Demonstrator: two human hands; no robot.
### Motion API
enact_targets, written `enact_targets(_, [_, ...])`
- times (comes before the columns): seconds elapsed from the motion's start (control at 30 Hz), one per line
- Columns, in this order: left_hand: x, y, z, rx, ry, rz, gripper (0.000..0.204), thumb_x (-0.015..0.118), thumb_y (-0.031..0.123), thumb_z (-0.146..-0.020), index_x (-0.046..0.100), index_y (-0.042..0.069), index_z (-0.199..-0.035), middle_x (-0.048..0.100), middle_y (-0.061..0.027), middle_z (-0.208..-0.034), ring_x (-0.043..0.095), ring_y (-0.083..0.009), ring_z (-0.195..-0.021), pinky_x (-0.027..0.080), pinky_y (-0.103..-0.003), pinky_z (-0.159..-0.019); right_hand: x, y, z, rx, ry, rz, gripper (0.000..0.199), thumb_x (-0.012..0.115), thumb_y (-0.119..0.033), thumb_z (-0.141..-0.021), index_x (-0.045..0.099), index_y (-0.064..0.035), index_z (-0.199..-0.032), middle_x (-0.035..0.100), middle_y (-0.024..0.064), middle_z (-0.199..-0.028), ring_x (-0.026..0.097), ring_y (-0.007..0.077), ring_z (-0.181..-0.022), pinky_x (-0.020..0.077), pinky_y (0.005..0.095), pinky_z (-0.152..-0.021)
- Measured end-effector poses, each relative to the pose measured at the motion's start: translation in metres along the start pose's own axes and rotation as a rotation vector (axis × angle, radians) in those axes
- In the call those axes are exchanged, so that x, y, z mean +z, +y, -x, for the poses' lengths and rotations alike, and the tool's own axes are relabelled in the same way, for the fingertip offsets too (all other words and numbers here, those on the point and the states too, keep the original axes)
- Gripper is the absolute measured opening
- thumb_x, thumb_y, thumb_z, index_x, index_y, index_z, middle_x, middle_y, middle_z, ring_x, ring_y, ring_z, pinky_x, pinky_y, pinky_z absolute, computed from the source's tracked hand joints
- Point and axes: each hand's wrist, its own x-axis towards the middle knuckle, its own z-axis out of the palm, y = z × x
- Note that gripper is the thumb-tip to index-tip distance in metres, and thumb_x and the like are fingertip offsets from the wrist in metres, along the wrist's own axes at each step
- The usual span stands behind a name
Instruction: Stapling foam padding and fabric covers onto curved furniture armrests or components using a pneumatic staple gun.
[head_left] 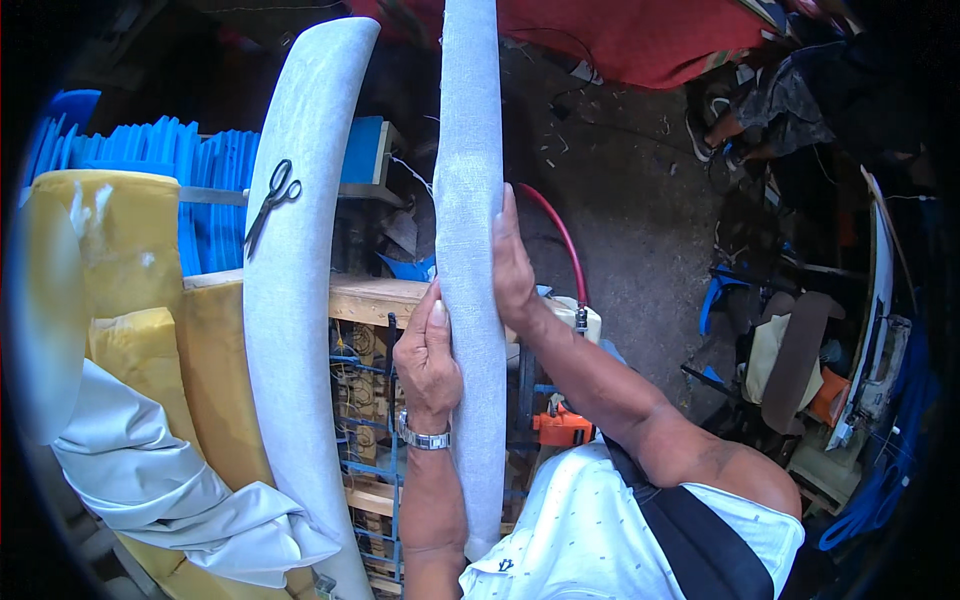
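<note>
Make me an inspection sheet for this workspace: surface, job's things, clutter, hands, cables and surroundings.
Surface: wooden frame, partly hidden by the cushion.
Job's things: long grey cushion between both hands; grey panel at left, black scissors lying on it.
Clutter: crumpled silvery fabric over yellow foam; blue sheets behind.
Hands: left hand at the cushion's left edge, pinch unclear; right hand extended along its right edge, farther up.
Cables: red hose curving right of the right hand.
Surroundings: red cloth at top; another person upper right.
</note>
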Motion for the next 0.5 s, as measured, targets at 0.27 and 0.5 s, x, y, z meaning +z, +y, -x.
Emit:
enact_targets(0.27, [-0.009, 0.015, -0.036, 0.001, 0.011, 0.004, 0.074, 0.028, 0.056, -0.106, 0.068, -0.007, -0.11, 0.071, -0.0135, -0.095, 0.067, -0.0179, -0.088, 0.053, -0.033, -0.081, 0.014, -0.052, 0.006, -0.142, 0.048, 0.526, 0.079, 0.039, -0.034, -0.103, -0.005, 0.0086, -0.152, -0.004, 0.0355, -0.157, 0.0, 0.0468, -0.149, 0.0101, 0.0526, -0.121])
enact_targets(0.5, [0.025, 0.035, -0.072, -0.039, 0.028, 0.347, 0.078, 0.025, 0.058, -0.105, 0.064, -0.01, -0.114, 0.068, -0.0163, -0.106, 0.064, -0.0197, -0.096, 0.05, -0.032, -0.085, 0.007, -0.078, 0.004, -0.151, 0.034, 0.773, 0.082, 0.048, -0.02, -0.095, -0.002, 0.0102, -0.152, -0.002, 0.034, -0.159, 0.001, 0.0463, -0.15, 0.0108, 0.0484, -0.122])
